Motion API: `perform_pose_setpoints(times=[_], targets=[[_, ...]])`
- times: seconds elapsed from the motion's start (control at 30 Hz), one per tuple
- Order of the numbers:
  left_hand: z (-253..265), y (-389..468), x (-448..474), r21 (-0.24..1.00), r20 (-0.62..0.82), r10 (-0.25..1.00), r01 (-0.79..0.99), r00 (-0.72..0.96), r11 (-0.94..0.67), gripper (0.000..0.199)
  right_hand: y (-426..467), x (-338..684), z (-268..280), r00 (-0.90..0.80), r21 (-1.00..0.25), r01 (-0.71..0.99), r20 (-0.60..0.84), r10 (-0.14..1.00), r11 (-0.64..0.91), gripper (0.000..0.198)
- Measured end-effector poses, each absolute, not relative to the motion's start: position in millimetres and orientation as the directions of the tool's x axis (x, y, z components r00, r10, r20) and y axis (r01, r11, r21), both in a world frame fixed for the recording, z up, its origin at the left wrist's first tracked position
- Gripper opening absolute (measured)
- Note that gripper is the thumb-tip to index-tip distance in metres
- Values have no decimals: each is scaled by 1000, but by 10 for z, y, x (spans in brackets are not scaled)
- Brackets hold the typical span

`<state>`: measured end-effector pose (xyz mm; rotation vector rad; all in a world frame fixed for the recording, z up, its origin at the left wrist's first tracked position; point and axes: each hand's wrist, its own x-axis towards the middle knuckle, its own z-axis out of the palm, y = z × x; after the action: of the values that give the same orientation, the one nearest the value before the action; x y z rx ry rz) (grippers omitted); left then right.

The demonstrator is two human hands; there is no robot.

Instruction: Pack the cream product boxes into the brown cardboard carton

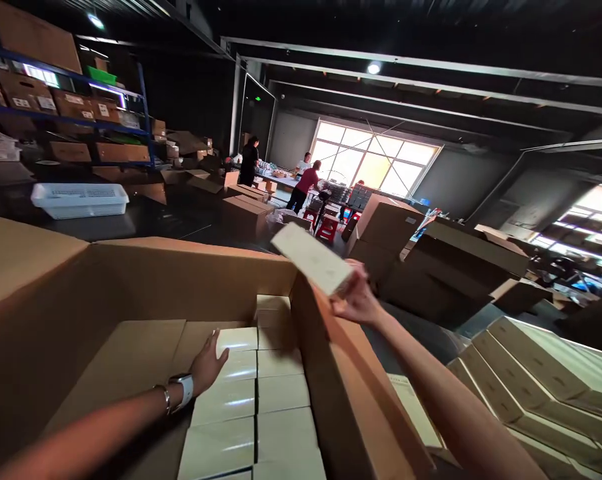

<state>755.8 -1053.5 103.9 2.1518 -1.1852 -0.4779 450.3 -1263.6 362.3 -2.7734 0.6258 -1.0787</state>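
At nine o'clock in the view, a white basket (79,199) sits on a dark worktop (145,220) below shelves of cartons (71,107). Nearer, a big cardboard carton (191,277) stands open. Inside it, small pale boxes (255,407) lie flat in two tidy columns, touching side to side, with bare cardboard floor to their nine o'clock.

The left hand (208,363), a watch (185,390) on its wrist, rests with fingers spread and flat against the top box of the left column, holding nothing. The row runs from that hand toward six o'clock.

The right hand (358,300) is raised just outside the carton's right wall, pinching one small box (311,259) by its lower end. That box tilts, its long axis running from ten o'clock to four o'clock, and hangs above the wall's rim, up and to two o'clock of the packed rows. The right hand is the nearer one to it; the carton's wall lies between it and the rows.

At four o'clock, more flat boxes (535,380) lie stacked. Far off at twelve o'clock, people (303,183) stand near a bright window (371,163).
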Motion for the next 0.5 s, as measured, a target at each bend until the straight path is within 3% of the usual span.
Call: perform_pose_setpoints(times=[0.03, 0.1, 0.2, 0.27, 0.37, 0.5], targets=[[1042, -10542, 7555, 674, -9, -848, -623, 530, -397, 71, -12536, 4948, 3592, 777, -225, -187, 562, -284, -956, 83], [1036, -10559, 7548, 666, -6, -846, -629, 534, -401, 67, -12355, 5752, 3398, 889, -227, -73, 427, -167, -971, 83], [1005, -10584, 7525, 643, 3, -837, -642, 547, -417, 63, -12203, 6570, 2956, 985, -214, -169, -6, -171, -962, 83], [984, -10602, 7509, 620, 20, -829, -658, 558, -428, 65, -12171, 6848, 2675, 965, -170, -223, -181, -192, -960, 81], [971, -10624, 7508, 578, 46, -821, -686, 568, -442, 66, -12107, 7012, 2395, 935, -123, -268, -273, -227, -955, 74], [998, -10599, 7562, 533, 74, -857, -747, 510, -399, 67, -11971, 6973, 2427, 920, -103, -334, -253, -300, -937, 45]])
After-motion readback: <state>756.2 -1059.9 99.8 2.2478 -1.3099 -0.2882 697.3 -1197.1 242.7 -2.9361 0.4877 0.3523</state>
